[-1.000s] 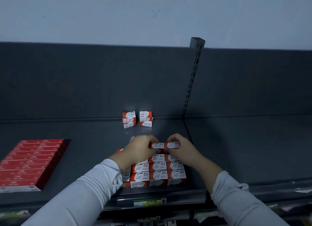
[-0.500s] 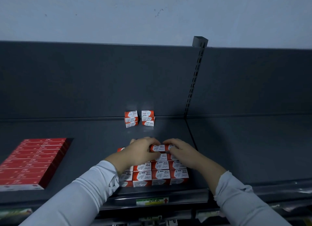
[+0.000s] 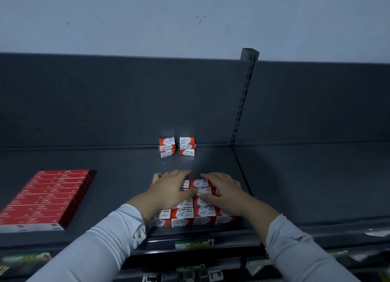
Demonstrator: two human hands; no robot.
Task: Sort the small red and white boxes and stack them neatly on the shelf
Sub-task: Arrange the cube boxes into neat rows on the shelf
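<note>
One view, from the head. The shelf [image 3: 306, 182] runs the full width. Its front edge carries a green label strip [image 3: 194, 243], and its rear meets a dark back panel [image 3: 105, 100] below a pale wall [image 3: 147, 18]. Open shelf lies right of the slotted upright [image 3: 242, 104], and also between the front block and the rear stacks.

The front block of red and white boxes [image 3: 183, 213] sits packed in rows at the front edge, just left of the shelf joint. The left hand [image 3: 168, 189] and right hand [image 3: 223, 191] rest flat on its top, fingers extended, gripping nothing.

Two short rear stacks [image 3: 167, 147] of the same boxes stand against the back panel, side by side with a small gap. A slab of flat red packs [image 3: 46, 197] lies at far left, well apart.
</note>
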